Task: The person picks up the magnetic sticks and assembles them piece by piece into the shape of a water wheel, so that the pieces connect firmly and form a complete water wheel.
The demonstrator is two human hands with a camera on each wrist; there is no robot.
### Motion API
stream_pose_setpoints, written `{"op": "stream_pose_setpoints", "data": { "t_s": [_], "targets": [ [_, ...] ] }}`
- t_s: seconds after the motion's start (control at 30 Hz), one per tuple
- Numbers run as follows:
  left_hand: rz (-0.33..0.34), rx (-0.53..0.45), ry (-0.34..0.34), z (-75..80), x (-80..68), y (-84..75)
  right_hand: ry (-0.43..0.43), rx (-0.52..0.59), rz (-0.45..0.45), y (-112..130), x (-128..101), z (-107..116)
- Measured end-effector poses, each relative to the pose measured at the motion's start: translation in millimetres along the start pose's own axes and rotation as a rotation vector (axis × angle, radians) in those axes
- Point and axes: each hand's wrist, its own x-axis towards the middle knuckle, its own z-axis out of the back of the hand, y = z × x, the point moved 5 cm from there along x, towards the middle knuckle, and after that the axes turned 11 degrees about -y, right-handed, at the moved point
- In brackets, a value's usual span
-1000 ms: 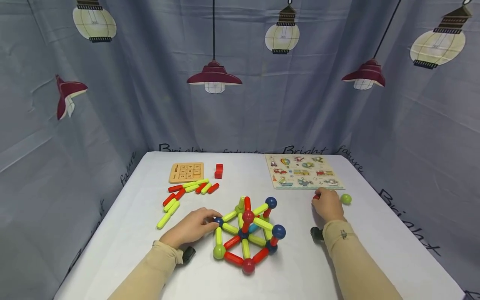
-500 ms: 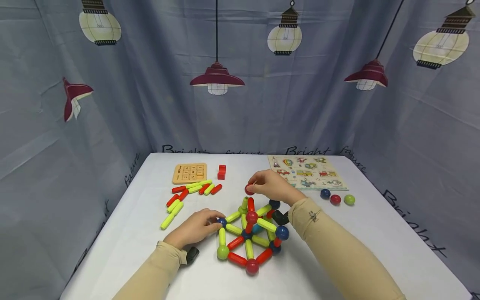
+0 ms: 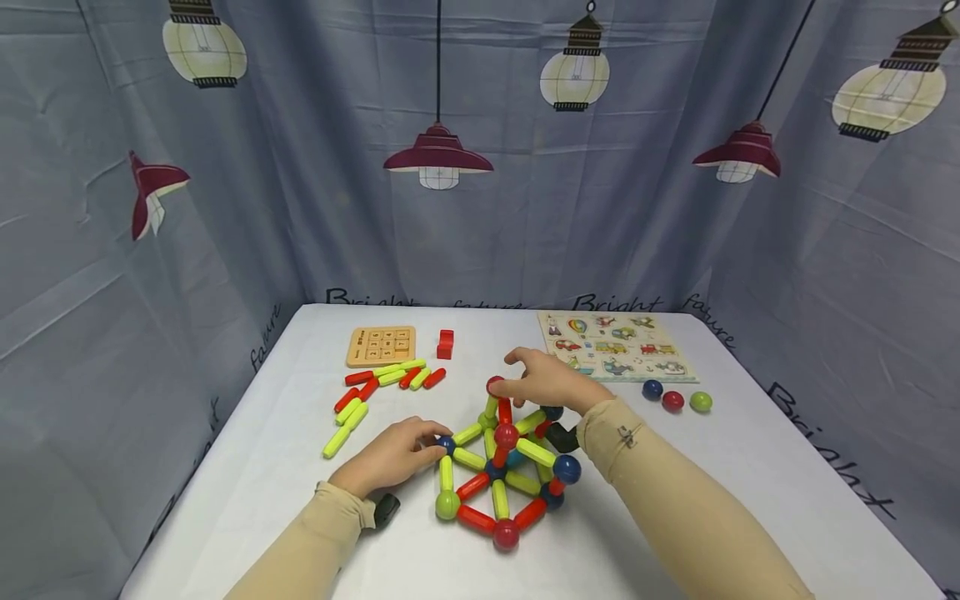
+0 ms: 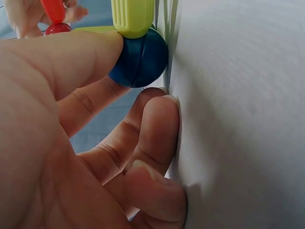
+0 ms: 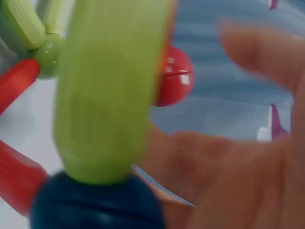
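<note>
At the near middle of the white table (image 3: 285, 467) stands a structure of magnetic sticks and balls (image 3: 502, 467), a flat web of red and yellow-green sticks with a raised peak. The person's left hand (image 3: 390, 457) rests on the table at the structure's left edge, fingers pinching a blue corner ball (image 4: 139, 59) to steady it. The right hand (image 3: 551, 382) reaches over the far side and pinches a red ball (image 3: 495, 385) at the tip of an upright stick, so the step in hand looks like seating that ball on the peak. The next move likely calls for a gentle release without tipping the frame.

To the right lie three loose balls: one blue (image 3: 652, 388), one red (image 3: 672, 401), one green (image 3: 701, 402). At far left lie about ten loose sticks (image 3: 378, 385), red and yellow-green mixed. Farther back are one wooden number board (image 3: 381, 346), one red block (image 3: 446, 343) and one picture puzzle (image 3: 617, 346).
</note>
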Motion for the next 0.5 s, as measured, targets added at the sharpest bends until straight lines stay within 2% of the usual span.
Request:
{"op": "stream_pose_setpoints", "data": {
  "t_s": [0.1,0.17,0.37,0.5],
  "targets": [
    [-0.002,0.009,0.001,-0.8,0.1,-0.1,0.074,0.018,-0.011,1.1,-5.9,-1.6],
    [-0.002,0.014,-0.001,-1.3,0.1,0.1,0.088,0.052,-0.016,3.3,-8.2,-2.5],
    [0.005,0.018,-0.002,-0.7,-0.9,0.2,0.011,0.095,-0.035,5.1,-8.4,2.0],
    [0.004,0.016,0.001,-1.2,-1.0,-0.3,-0.081,0.134,-0.020,-13.6,-14.7,17.2]
  ]
}}
